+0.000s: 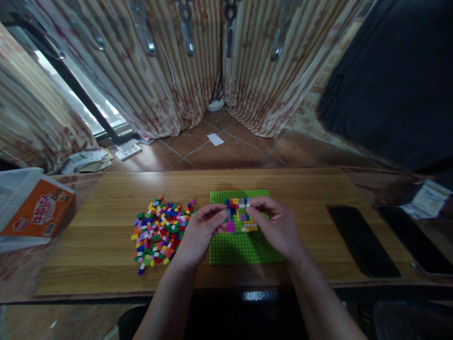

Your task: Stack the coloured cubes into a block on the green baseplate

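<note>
A green studded baseplate (231,252) lies on the wooden table, with a low cluster of coloured toy bricks (237,215) on its upper middle. My left hand (205,229) is at the cluster's left edge, thumb and fingers pinched together; whatever lies between them is hidden. On the other side my right hand (278,224) is closed, thumb against index finger, around a small white toy brick (248,206) at the cluster's upper right. Left of the baseplate spreads a loose pile of mixed coloured bricks (161,231), partly behind my left hand.
A clear plastic box with an orange label (38,208) stands at the table's left. To the right lie two dark, flat, phone-like objects, one nearer (363,241) and one farther right (417,241). Striped curtains (170,71) hang beyond the tiled floor; papers (88,160) lie at left.
</note>
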`<state>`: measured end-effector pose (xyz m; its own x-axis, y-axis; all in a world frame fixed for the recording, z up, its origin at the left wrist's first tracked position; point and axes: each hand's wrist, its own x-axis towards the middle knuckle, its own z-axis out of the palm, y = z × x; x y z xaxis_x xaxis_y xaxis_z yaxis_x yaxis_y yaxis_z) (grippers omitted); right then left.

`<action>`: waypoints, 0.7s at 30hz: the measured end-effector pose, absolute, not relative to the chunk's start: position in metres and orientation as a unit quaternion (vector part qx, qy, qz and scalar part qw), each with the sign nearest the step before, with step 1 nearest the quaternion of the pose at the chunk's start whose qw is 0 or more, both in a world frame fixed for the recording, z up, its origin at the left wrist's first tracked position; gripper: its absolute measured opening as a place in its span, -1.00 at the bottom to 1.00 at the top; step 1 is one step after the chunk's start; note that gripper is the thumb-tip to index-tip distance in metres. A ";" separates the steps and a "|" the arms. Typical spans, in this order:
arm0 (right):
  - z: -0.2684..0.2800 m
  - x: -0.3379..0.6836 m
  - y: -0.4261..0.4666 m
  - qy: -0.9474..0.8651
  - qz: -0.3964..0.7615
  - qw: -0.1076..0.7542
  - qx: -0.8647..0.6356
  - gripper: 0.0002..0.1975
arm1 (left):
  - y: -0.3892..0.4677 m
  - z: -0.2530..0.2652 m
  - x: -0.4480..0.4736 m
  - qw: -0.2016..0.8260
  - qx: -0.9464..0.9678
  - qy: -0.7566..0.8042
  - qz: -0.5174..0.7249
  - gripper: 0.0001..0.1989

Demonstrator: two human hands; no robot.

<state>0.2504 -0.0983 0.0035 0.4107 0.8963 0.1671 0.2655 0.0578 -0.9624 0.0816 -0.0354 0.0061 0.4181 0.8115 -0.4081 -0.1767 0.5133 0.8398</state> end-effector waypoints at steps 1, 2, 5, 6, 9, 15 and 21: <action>0.003 0.254 -0.098 -0.449 0.277 0.569 -0.631 -0.91 | -0.036 0.006 0.082 0.755 0.370 0.431 0.327 -0.62; 0.002 0.257 -0.097 -0.435 0.274 0.578 -0.634 -0.90 | -0.036 0.006 0.082 0.755 0.371 0.432 0.327 -0.62; 0.000 0.263 -0.095 -0.403 0.267 0.597 -0.640 -0.88 | -0.035 0.004 0.083 0.755 0.374 0.431 0.322 -0.62; 0.000 0.265 -0.094 -0.394 0.269 0.598 -0.643 -0.88 | -0.035 0.004 0.083 0.755 0.376 0.431 0.321 -0.61; -0.001 0.268 -0.093 -0.376 0.283 0.591 -0.655 -0.86 | -0.036 0.002 0.083 0.749 0.383 0.435 0.320 -0.61; -0.006 0.277 -0.096 -0.390 0.300 0.553 -0.672 -0.85 | -0.037 0.004 0.083 0.743 0.387 0.440 0.323 -0.63; -0.010 0.281 -0.097 -0.412 0.281 0.519 -0.694 -0.84 | -0.035 0.001 0.084 0.742 0.391 0.439 0.321 -0.62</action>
